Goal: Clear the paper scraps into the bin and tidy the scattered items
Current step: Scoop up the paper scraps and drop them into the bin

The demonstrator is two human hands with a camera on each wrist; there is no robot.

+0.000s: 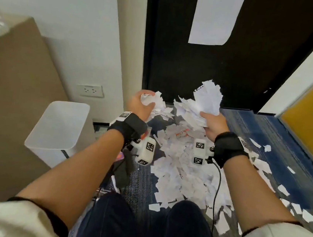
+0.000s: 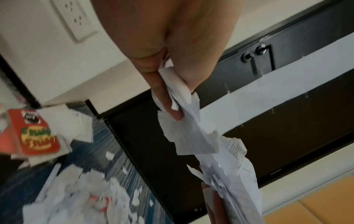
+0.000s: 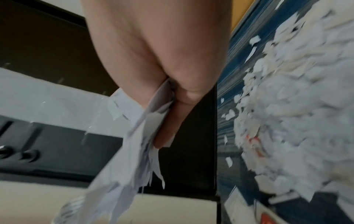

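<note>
Both grips full: left hand and right hand each clench bunches of torn white paper scraps. Feather-light, floppy stuff, probably sheds; squeeze the middle. White plastic bin sits left of my left grip.

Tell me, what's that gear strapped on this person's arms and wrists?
Each wrist wears a black strap: left hand, right hand. A white camera block with black-and-white square markers hangs from each strap. A black cable trails from the right one. Cream sleeves with dark cuffs are pushed up.
</note>
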